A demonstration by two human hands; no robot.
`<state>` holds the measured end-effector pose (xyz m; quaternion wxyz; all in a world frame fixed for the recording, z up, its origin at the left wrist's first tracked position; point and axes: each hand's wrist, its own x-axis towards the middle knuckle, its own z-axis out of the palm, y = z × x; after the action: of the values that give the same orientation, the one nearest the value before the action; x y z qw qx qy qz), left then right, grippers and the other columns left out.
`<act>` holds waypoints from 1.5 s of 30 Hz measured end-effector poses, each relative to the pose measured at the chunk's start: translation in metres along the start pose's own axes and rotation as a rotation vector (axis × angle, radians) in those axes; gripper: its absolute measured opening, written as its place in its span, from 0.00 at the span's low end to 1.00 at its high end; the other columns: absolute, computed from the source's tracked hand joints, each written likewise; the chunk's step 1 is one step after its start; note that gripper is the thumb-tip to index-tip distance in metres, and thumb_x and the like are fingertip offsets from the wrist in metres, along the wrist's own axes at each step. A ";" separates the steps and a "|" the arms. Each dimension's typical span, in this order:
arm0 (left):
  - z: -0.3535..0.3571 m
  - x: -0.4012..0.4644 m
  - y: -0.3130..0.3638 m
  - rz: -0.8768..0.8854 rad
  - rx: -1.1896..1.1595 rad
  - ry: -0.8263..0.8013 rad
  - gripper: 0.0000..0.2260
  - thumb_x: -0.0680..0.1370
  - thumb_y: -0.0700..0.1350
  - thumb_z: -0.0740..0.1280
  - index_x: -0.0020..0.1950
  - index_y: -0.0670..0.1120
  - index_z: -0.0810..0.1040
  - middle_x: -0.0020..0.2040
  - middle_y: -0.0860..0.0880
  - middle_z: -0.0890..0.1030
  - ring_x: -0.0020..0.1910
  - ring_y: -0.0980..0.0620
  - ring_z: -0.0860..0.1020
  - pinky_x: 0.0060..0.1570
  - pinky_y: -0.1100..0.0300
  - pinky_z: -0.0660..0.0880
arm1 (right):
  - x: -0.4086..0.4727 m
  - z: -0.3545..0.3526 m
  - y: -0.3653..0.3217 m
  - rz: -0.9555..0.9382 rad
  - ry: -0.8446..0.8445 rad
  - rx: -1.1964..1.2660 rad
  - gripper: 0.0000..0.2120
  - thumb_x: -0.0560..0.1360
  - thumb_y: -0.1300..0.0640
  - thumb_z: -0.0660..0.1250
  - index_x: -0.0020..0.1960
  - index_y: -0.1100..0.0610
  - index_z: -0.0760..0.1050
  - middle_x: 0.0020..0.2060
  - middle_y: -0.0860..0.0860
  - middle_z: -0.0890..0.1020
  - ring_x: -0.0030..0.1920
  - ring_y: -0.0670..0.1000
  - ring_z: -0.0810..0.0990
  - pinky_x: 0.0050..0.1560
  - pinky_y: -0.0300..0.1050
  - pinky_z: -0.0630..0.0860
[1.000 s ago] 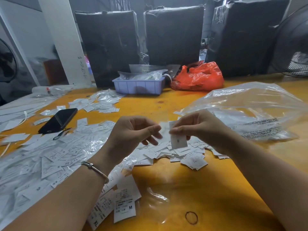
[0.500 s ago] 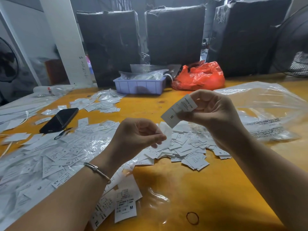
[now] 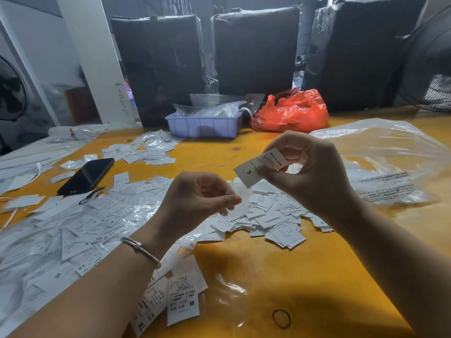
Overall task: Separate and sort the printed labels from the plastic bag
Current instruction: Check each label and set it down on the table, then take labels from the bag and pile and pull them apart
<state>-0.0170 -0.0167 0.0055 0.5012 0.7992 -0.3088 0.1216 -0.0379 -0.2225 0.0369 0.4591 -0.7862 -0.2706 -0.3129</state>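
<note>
My right hand (image 3: 314, 174) is raised above the table and pinches a white label marked S (image 3: 253, 172) between thumb and fingers. Lower and to the left, my left hand (image 3: 197, 196) has its fingers curled, thumb and forefinger pinching a blank white label (image 3: 231, 212) over the heap. A loose pile of printed labels (image 3: 275, 220) lies on the yellow table under both hands. The clear plastic bag (image 3: 390, 167) lies crumpled at the right, with a few labels still inside. Sorted labels in plastic sleeves (image 3: 73, 223) spread across the left side.
A black phone (image 3: 87, 175) lies at the left. A lilac tray (image 3: 203, 126) and a red plastic bag (image 3: 292, 112) stand at the back, with black wrapped bundles behind them. M and XL labels (image 3: 183, 303) and a rubber band (image 3: 281, 318) lie near the front edge.
My right hand picked a label from the pile and lifted it, turning it so the S shows. The left hand stayed over the pile, barely moving.
</note>
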 end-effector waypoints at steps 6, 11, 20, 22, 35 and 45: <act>0.000 0.000 0.000 -0.007 0.006 -0.007 0.10 0.67 0.45 0.75 0.41 0.38 0.83 0.35 0.46 0.85 0.32 0.50 0.83 0.34 0.63 0.79 | -0.001 0.001 0.000 -0.019 0.058 -0.031 0.09 0.67 0.64 0.76 0.42 0.57 0.78 0.39 0.46 0.83 0.40 0.45 0.81 0.39 0.45 0.79; 0.000 0.000 0.001 -0.011 0.024 -0.008 0.10 0.67 0.46 0.74 0.40 0.39 0.83 0.34 0.48 0.84 0.31 0.51 0.83 0.33 0.64 0.79 | 0.000 0.000 -0.003 -0.046 0.054 0.033 0.10 0.66 0.63 0.77 0.42 0.57 0.78 0.39 0.45 0.83 0.42 0.44 0.82 0.40 0.39 0.81; -0.002 0.000 -0.002 0.016 0.035 -0.002 0.09 0.69 0.46 0.75 0.41 0.40 0.84 0.34 0.49 0.84 0.31 0.51 0.83 0.34 0.62 0.80 | -0.003 0.003 0.002 -0.099 0.050 -0.155 0.05 0.68 0.61 0.75 0.42 0.57 0.80 0.36 0.46 0.83 0.38 0.44 0.80 0.39 0.41 0.78; -0.002 -0.001 -0.002 0.003 0.015 -0.005 0.10 0.69 0.46 0.75 0.41 0.40 0.84 0.34 0.48 0.84 0.31 0.51 0.83 0.34 0.62 0.80 | -0.003 0.004 0.001 -0.124 0.052 -0.166 0.05 0.68 0.62 0.75 0.42 0.58 0.80 0.36 0.48 0.84 0.37 0.47 0.80 0.39 0.44 0.77; -0.001 -0.001 0.001 -0.046 -0.054 -0.074 0.06 0.70 0.42 0.74 0.42 0.39 0.83 0.34 0.46 0.85 0.31 0.52 0.83 0.31 0.69 0.75 | 0.000 -0.003 0.006 -0.046 -0.187 -0.070 0.07 0.64 0.70 0.74 0.37 0.60 0.80 0.33 0.50 0.83 0.36 0.47 0.80 0.39 0.36 0.75; 0.002 -0.001 0.001 -0.118 -0.077 -0.123 0.09 0.71 0.44 0.72 0.44 0.38 0.83 0.37 0.45 0.85 0.33 0.50 0.83 0.32 0.66 0.75 | -0.002 0.005 0.011 0.071 -0.236 -0.055 0.07 0.69 0.62 0.75 0.46 0.56 0.82 0.38 0.46 0.84 0.38 0.45 0.80 0.40 0.45 0.77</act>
<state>-0.0186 -0.0184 0.0046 0.5181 0.8019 -0.2959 0.0308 -0.0301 -0.2235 0.0274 0.4133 -0.8389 -0.2859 -0.2092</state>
